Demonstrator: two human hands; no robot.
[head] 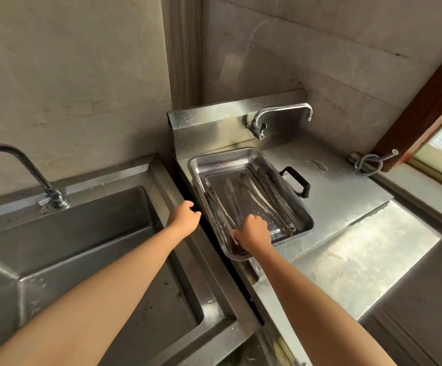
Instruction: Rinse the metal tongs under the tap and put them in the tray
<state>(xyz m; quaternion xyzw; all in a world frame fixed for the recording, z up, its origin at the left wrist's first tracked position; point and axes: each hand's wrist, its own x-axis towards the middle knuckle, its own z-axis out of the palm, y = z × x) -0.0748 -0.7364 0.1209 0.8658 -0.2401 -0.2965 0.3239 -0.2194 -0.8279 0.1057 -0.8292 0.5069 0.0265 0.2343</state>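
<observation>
A shiny steel tray [304, 210] sits on the steel counter right of the sink. Several metal tongs lie lengthwise in it, one pair [275, 196] along its right side and one pair [215, 204] along its left. My right hand [252, 231] is inside the tray's near end, fingers closed around the handle end of the middle tongs [231, 192]. My left hand [184, 216] hovers at the tray's left edge, fingers curled with nothing in them. The sink tap [16, 165] stands at the far left, no water running.
The deep steel sink [87, 247] fills the left. A second wall tap [280, 116] hangs above the counter behind the tray. A black handle [297, 182] sticks out from under the tray's right side. A coiled hose [371, 163] lies by the window sill.
</observation>
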